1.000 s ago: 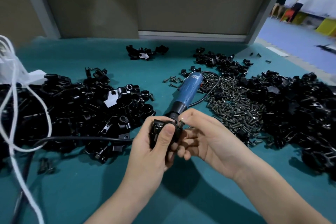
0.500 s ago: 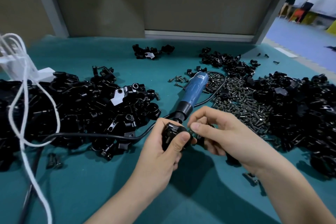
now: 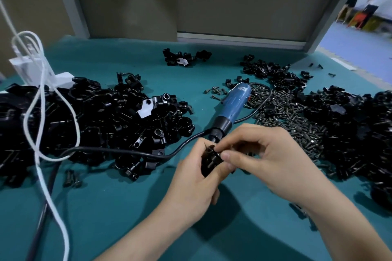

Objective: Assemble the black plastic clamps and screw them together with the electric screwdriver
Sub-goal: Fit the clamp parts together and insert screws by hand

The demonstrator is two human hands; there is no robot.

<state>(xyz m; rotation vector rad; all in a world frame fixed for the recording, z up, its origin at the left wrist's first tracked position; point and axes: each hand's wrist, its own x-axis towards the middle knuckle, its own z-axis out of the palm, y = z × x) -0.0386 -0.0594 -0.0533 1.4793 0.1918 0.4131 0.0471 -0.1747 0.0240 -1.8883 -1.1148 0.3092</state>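
Left hand (image 3: 194, 184) grip: fingers and thumb curled round a black plastic clamp (image 3: 209, 162), held low over the bench in front of the body. Right hand (image 3: 271, 159) grip: thumb and forefinger pinch the clamp's upper end, the other fingers curled behind. Cannot tell whether a screw sits between the fingertips. Just behind the hands, a blue electric screwdriver (image 3: 233, 106) lies on its side on the teal-covered bench (image 3: 127, 207), black nose toward the hands. A black cable (image 3: 127, 151) runs leftward from beside the nose, along the near edge of a large left heap of black plastic clamp parts (image 3: 95, 116). A pile of dark metal screws (image 3: 292, 118) lies right of the screwdriver, touching its far end. Further right is a second large heap of black parts (image 3: 356, 129). At the back middle sits a small cluster of black pieces (image 3: 184, 58). A white cord (image 3: 42, 112) loops over the left heap, and a white box (image 3: 31, 70) stands behind it.
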